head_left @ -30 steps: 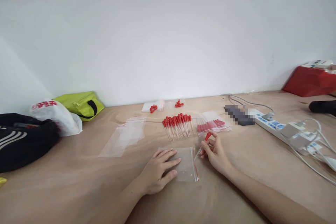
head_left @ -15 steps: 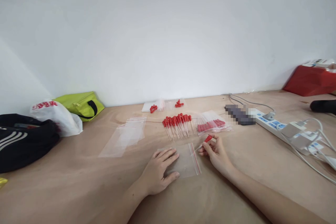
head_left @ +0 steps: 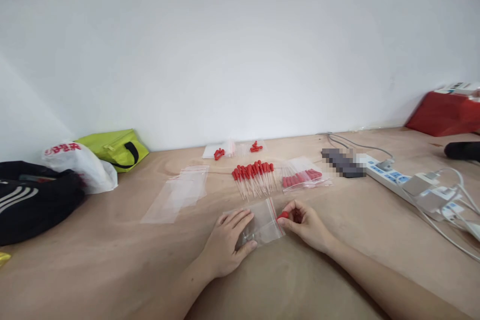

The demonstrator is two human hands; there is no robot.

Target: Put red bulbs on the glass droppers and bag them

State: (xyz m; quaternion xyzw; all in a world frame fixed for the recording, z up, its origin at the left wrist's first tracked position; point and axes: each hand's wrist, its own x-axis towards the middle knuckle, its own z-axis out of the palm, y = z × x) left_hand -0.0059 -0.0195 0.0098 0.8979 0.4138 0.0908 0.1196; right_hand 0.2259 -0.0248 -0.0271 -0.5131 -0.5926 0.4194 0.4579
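A clear zip bag [head_left: 262, 217] with a red line along its seal lies in front of me, its mouth toward the right. My left hand [head_left: 232, 242] rests on the bag's left part, fingers spread and thumb apart. My right hand [head_left: 305, 222] pinches a dropper by its red rubber bulb [head_left: 283, 215], right at the bag's mouth. The dropper's thin clear tube points left into the bag area and is hard to make out. Just beyond, several droppers with red bulbs [head_left: 253, 172] lie side by side. A filled zip bag [head_left: 303, 176] with red bulbs sits to their right.
Flat zip bags [head_left: 180, 194] lie overlapped at left. Small piles of red bulbs [head_left: 219, 153] on bags are near the wall. At right are a dark phone-like object [head_left: 343, 162] and a power strip [head_left: 390, 178] with cables. Black [head_left: 41, 200] and green [head_left: 116, 150] bags stand left.
My right hand has turned and moved left and slightly down, bringing the dropper's bulb to the bag's mouth. The zip bag has tilted a little. My left hand has stayed on it.
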